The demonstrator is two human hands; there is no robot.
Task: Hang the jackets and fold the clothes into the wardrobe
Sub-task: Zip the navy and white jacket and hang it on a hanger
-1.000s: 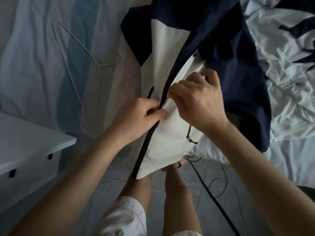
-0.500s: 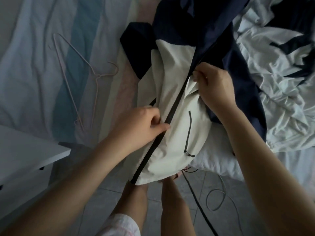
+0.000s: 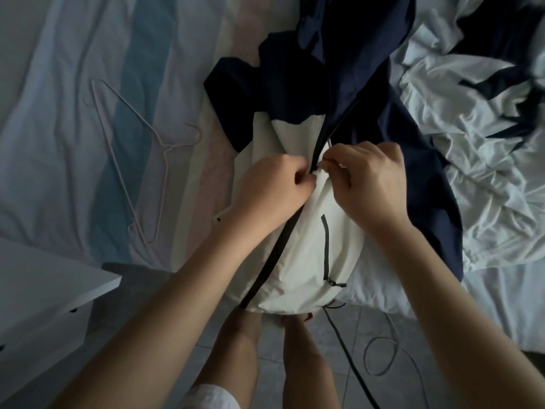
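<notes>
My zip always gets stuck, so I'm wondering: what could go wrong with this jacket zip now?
The white cloth is bunched where the left hand and right hand pinch the jacket at its zip; it might snag in the teeth. The jacket's bottom hangs over the edge of the bed, so it could slip down. A cable lies by the feet, a possible trip.

Dim, cool light across the whole room, nothing bright anywhere. A bed (image 3: 73,128) fills the upper view, its softly creased sheet striped in pale blue, teal, pink and cream. At lower left, a white flat-topped cabinet (image 3: 44,293) sits near the bed's edge. Below, grey floor tiles (image 3: 359,324), with a dark cable (image 3: 348,352) and a looping grey cord (image 3: 379,374) trailing across them.
</notes>
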